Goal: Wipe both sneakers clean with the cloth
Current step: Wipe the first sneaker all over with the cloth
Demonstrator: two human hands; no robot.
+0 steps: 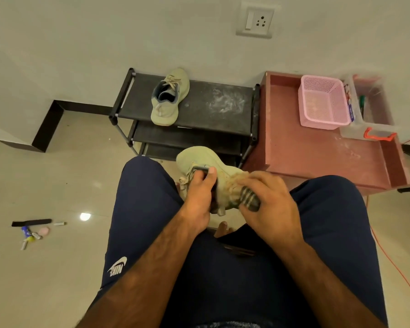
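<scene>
A: Orientation of the held sneaker?
B: Toe away from the seated person, toward the shoe rack; long axis runs lap to rack. The left hand grips its collar. The right hand is closed round the cloth, pressed near the heel.
A: Count?
B: Two sneakers, one cloth. The second sneaker sits on the rack's top shelf, toe to the wall, heel at the front edge. Dusty shelf lies to its right, with the counter beside.

1 pale green sneaker stands upright at 12 o'clock, toe toward 1 o'clock. The other sneaker sits at center, toe toward 11 o'clock, a striped cloth bunched against its 4 o'clock side.
</scene>
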